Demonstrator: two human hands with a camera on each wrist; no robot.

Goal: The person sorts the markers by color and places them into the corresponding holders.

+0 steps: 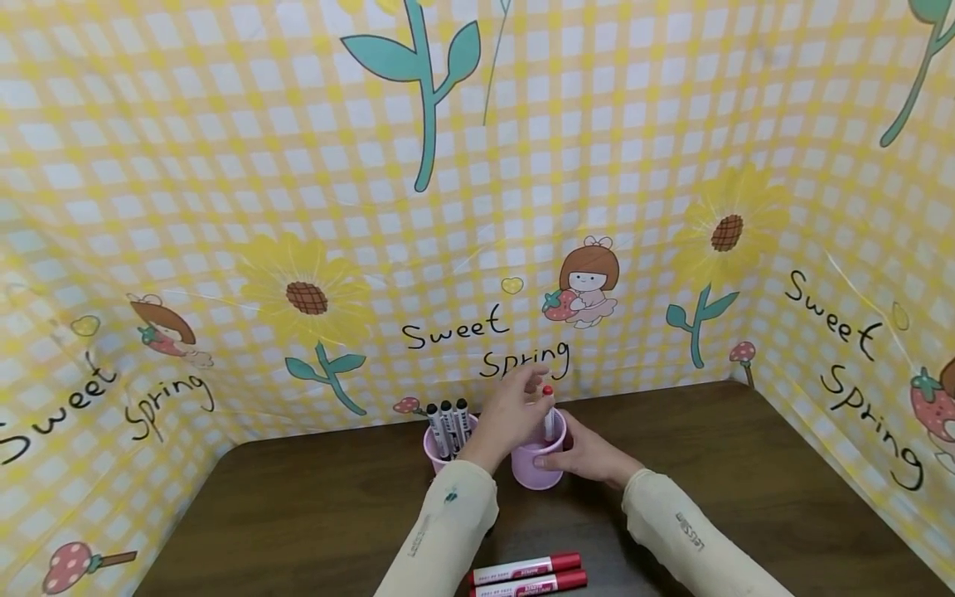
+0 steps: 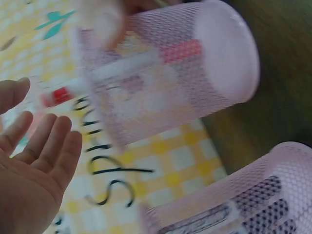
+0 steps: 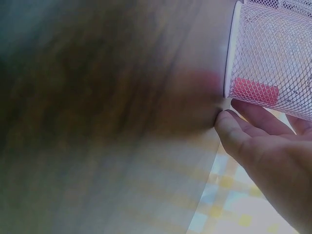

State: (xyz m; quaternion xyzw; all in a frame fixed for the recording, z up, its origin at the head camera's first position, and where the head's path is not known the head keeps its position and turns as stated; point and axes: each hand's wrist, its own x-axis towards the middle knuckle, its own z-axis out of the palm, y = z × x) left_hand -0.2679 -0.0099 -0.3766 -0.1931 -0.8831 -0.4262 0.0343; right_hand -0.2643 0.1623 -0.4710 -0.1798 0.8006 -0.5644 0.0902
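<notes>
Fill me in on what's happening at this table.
A person has both hands at a pink mesh cup. The right hand grips its side, while the left hand is beside the top of a red marker standing in it, fingers not closed on it. A second pink mesh cup alongside holds black-capped markers. Two more red markers lie on the table, nearer the person.

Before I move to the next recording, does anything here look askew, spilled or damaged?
Nothing stands out. Black markers lean in one pink cup; a red marker stands in the other cup, which the right hand holds; two red markers lie side by side on the table.
</notes>
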